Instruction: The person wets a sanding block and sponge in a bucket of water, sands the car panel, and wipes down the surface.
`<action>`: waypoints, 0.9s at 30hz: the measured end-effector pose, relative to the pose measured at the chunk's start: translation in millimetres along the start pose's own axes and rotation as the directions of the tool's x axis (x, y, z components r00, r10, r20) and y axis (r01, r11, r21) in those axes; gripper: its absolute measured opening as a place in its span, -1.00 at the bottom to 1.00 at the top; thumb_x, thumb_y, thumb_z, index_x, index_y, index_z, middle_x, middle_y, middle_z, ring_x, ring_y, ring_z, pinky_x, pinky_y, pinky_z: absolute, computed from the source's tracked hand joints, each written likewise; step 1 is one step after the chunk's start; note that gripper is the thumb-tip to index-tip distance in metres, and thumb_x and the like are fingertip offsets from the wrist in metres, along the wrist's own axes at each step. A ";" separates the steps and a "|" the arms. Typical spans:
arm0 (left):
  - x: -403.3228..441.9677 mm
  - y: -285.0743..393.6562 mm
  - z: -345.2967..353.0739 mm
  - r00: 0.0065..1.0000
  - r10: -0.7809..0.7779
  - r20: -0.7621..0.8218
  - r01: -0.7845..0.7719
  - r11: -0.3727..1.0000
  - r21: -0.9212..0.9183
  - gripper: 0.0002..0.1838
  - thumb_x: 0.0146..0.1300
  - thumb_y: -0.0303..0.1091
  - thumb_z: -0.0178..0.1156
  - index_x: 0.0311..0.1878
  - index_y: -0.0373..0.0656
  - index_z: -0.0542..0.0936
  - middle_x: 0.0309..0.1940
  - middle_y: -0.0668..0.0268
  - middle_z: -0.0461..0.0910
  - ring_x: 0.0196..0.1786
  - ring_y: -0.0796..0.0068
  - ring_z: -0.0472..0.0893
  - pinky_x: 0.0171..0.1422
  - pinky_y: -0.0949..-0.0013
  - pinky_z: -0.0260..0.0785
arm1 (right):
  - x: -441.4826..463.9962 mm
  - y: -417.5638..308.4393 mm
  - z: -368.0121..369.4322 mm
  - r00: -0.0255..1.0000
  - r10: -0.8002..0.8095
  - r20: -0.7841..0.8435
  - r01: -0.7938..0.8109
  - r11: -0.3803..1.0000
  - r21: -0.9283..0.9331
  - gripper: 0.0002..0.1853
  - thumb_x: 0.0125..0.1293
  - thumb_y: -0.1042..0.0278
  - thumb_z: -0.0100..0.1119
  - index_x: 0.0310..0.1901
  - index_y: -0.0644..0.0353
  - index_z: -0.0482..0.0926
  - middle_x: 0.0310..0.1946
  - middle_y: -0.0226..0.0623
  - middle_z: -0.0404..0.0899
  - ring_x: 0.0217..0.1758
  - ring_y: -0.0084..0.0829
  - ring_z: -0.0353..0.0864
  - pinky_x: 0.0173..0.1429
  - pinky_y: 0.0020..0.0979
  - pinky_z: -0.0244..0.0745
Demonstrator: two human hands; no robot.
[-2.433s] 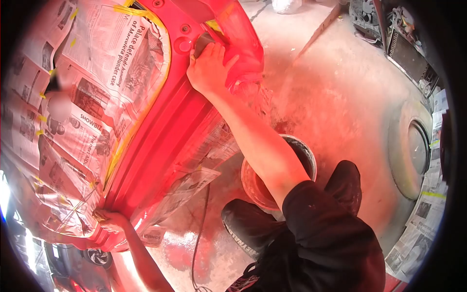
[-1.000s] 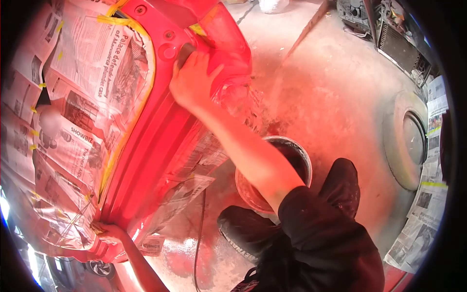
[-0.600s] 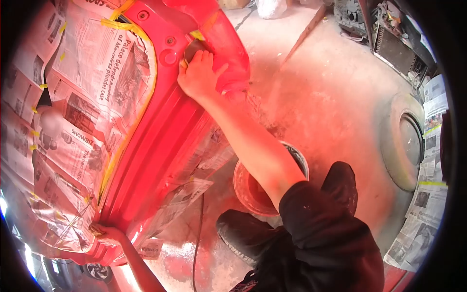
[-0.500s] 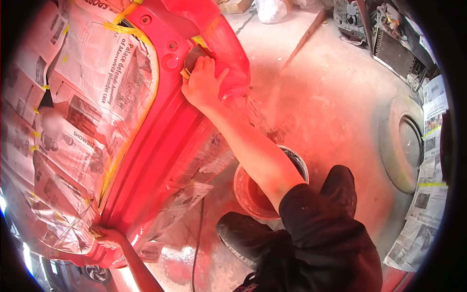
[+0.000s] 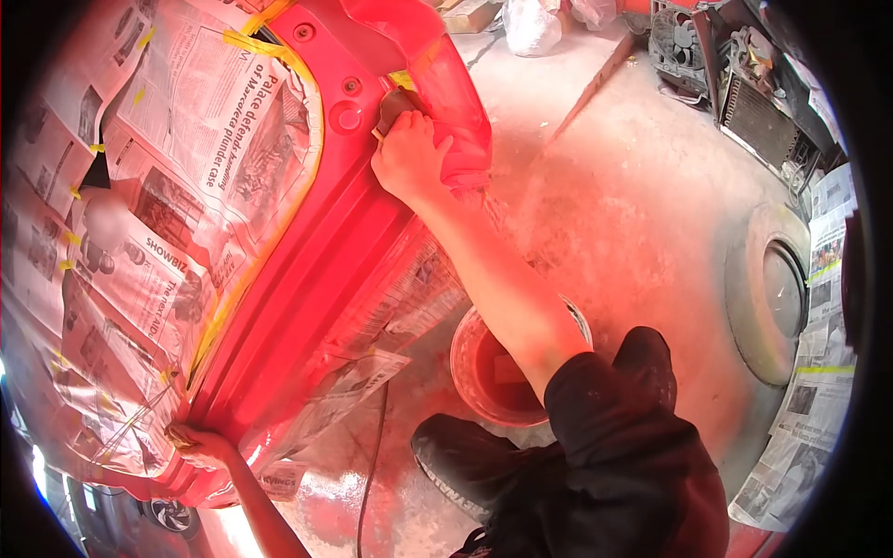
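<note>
A piece of brown sandpaper lies under the fingers of my right hand, which press it onto the red car body panel near its upper corner. The fingers are bent over the sheet, hiding part of it. My left hand rests at the panel's lower end, beside the newspaper masking. Its fingers are closed around a small brownish thing whose kind I cannot make out. Yellow masking tape edges the newspaper along the panel.
A bucket of reddish liquid stands on the floor beneath my right forearm. A dark hose or cable runs along the floor. To the right are a tire, a radiator and newspaper-covered surfaces. Plastic bags lie at the back.
The camera view has shifted slightly, so the upper panel appears further right. My right hand stays at the same corner with the sandpaper. My left hand stays at the lower end.
</note>
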State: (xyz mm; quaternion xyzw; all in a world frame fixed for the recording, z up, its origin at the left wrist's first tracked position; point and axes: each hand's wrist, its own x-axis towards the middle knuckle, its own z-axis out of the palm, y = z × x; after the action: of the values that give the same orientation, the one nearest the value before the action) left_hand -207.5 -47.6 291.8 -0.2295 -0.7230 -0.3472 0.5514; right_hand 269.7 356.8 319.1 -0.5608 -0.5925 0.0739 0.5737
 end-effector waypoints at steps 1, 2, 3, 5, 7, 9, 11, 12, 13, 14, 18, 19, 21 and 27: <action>0.6 3.0 -3.3 1.000 0.000 0.014 0.000 1.000 0.015 -0.44 0.59 0.07 0.01 0.32 -0.18 0.65 0.29 0.14 0.66 0.29 0.01 0.65 0.30 -0.03 0.50 | -1.5 -2.3 -3.3 0.993 0.102 0.062 -0.101 0.995 -0.029 -0.42 0.25 0.41 0.23 0.30 0.40 0.42 0.28 0.13 0.47 0.46 0.07 0.38 0.49 0.32 0.22; 2.9 7.0 -5.8 1.000 0.001 0.023 -0.001 1.000 0.025 -0.44 0.59 0.07 0.02 0.32 -0.19 0.65 0.29 0.13 0.66 0.30 0.00 0.64 0.31 -0.03 0.50 | 2.3 -2.9 -8.6 0.996 0.059 0.064 -0.062 0.997 0.045 -0.42 0.26 0.42 0.22 0.31 0.41 0.41 0.30 0.15 0.46 0.44 0.08 0.40 0.46 0.25 0.27; 3.3 11.5 -8.1 0.999 -0.002 0.032 0.001 0.999 0.037 -0.44 0.58 0.07 0.02 0.31 -0.20 0.65 0.29 0.13 0.66 0.30 0.00 0.64 0.31 -0.03 0.50 | 7.2 -1.3 -15.1 0.998 0.012 0.062 -0.019 0.993 0.117 -0.42 0.27 0.43 0.20 0.33 0.41 0.41 0.31 0.17 0.46 0.41 0.08 0.42 0.44 0.17 0.32; 0.9 23.2 -15.1 0.999 -0.033 0.025 0.033 0.999 0.013 -0.44 0.59 0.05 0.02 0.30 -0.21 0.65 0.29 0.12 0.66 0.31 0.01 0.63 0.33 -0.02 0.49 | 15.3 4.2 -11.3 0.989 -0.141 -0.050 0.148 0.974 0.173 -0.42 0.28 0.45 0.18 0.34 0.41 0.41 0.34 0.17 0.45 0.36 0.08 0.46 0.39 0.04 0.39; 1.8 27.2 -15.8 0.998 -0.047 0.032 0.047 0.999 -0.007 -0.45 0.59 0.04 0.01 0.29 -0.22 0.66 0.29 0.11 0.65 0.32 0.00 0.63 0.34 -0.02 0.48 | 22.7 12.5 5.4 0.907 -0.337 -0.254 0.373 0.921 0.111 -0.43 0.28 0.48 0.15 0.35 0.40 0.42 0.37 0.16 0.44 0.30 0.07 0.49 0.36 -0.08 0.43; 3.5 25.0 -15.4 0.998 -0.044 0.053 0.045 0.999 -0.022 -0.46 0.60 0.02 0.01 0.28 -0.24 0.66 0.30 0.08 0.64 0.34 0.00 0.62 0.37 -0.01 0.46 | 32.1 23.0 10.0 0.895 -0.402 -0.190 0.422 0.903 0.079 -0.44 0.30 0.49 0.14 0.35 0.40 0.43 0.39 0.12 0.43 0.29 0.07 0.49 0.36 -0.05 0.44; 4.7 30.4 -19.8 0.997 0.009 0.071 -0.007 1.000 -0.025 -0.47 0.58 -0.05 0.05 0.35 -0.29 0.58 0.32 0.06 0.63 0.34 0.00 0.61 0.37 -0.02 0.47 | 33.4 25.1 6.2 0.898 -0.413 -0.151 0.427 0.901 0.077 -0.44 0.29 0.50 0.15 0.35 0.40 0.43 0.41 0.08 0.42 0.28 0.06 0.50 0.37 -0.04 0.44; 3.1 30.8 -22.6 0.996 0.036 0.083 -0.034 0.999 -0.024 -0.46 0.58 -0.09 0.07 0.39 -0.31 0.54 0.33 0.05 0.62 0.35 0.00 0.61 0.37 -0.03 0.47 | 30.0 26.1 5.0 0.910 -0.389 -0.144 0.404 0.910 0.090 -0.43 0.28 0.50 0.16 0.35 0.40 0.43 0.41 0.07 0.42 0.27 0.06 0.50 0.36 -0.05 0.45; 1.4 26.2 -18.8 0.996 0.030 0.081 -0.027 0.999 -0.041 -0.47 0.58 -0.08 0.07 0.38 -0.31 0.54 0.33 0.04 0.61 0.35 0.00 0.60 0.36 -0.03 0.47 | 26.8 26.2 4.1 0.920 -0.367 -0.139 0.382 0.919 0.101 -0.43 0.28 0.50 0.17 0.35 0.40 0.43 0.41 0.05 0.42 0.26 0.06 0.50 0.36 -0.05 0.45; 1.4 19.5 -12.4 0.997 0.024 0.078 -0.020 0.998 -0.057 -0.47 0.58 -0.08 0.07 0.38 -0.31 0.55 0.33 0.04 0.61 0.36 0.00 0.60 0.36 -0.03 0.48 | 21.8 26.7 5.8 0.932 -0.328 -0.152 0.348 0.928 0.132 -0.41 0.26 0.51 0.19 0.35 0.40 0.42 0.40 0.07 0.43 0.26 0.06 0.50 0.36 -0.05 0.45; 3.9 35.1 -22.3 0.995 -0.024 0.092 0.024 1.000 0.000 -0.47 0.58 -0.09 0.09 0.36 -0.34 0.55 0.33 0.02 0.60 0.36 -0.01 0.60 0.36 -0.01 0.48 | 16.1 23.6 2.8 0.978 -0.179 -0.105 0.201 0.942 0.268 -0.37 0.21 0.52 0.25 0.36 0.40 0.41 0.33 0.11 0.47 0.23 0.10 0.51 0.35 -0.05 0.46; 4.7 26.3 -18.3 0.997 -0.024 0.068 0.024 1.000 0.002 -0.48 0.58 -0.07 0.07 0.33 -0.32 0.59 0.30 0.02 0.62 0.34 -0.01 0.61 0.36 -0.01 0.48 | 20.0 21.9 0.2 0.986 -0.149 -0.069 0.163 0.939 0.302 -0.35 0.19 0.52 0.27 0.36 0.40 0.40 0.31 0.11 0.49 0.23 0.11 0.51 0.35 -0.05 0.47; 3.3 6.6 -2.6 0.999 -0.021 0.024 0.021 1.000 0.000 -0.47 0.59 -0.01 0.02 0.26 -0.28 0.67 0.26 0.02 0.66 0.31 -0.02 0.63 0.37 0.00 0.47 | 32.1 21.9 -2.9 0.943 -0.284 -0.172 0.326 0.890 0.319 -0.41 0.27 0.54 0.22 0.35 0.42 0.40 0.30 0.14 0.48 0.31 0.14 0.46 0.42 -0.05 0.41; 3.2 24.0 -16.1 0.996 0.049 0.074 -0.047 0.998 -0.029 -0.45 0.58 -0.11 0.10 0.32 -0.46 0.52 0.30 0.01 0.63 0.31 -0.03 0.64 0.35 -0.03 0.49 | 21.5 31.0 -4.3 0.963 -0.251 -0.096 0.269 0.895 0.357 -0.48 0.30 0.58 0.18 0.31 0.43 0.42 0.21 0.18 0.52 0.32 0.19 0.45 0.42 -0.04 0.40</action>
State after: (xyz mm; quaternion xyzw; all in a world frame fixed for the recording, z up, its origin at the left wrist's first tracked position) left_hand -181.0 -44.3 303.3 -0.2671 -0.7324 -0.3348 0.5293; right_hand 297.2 381.6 310.8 -0.3613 -0.6239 0.0925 0.6868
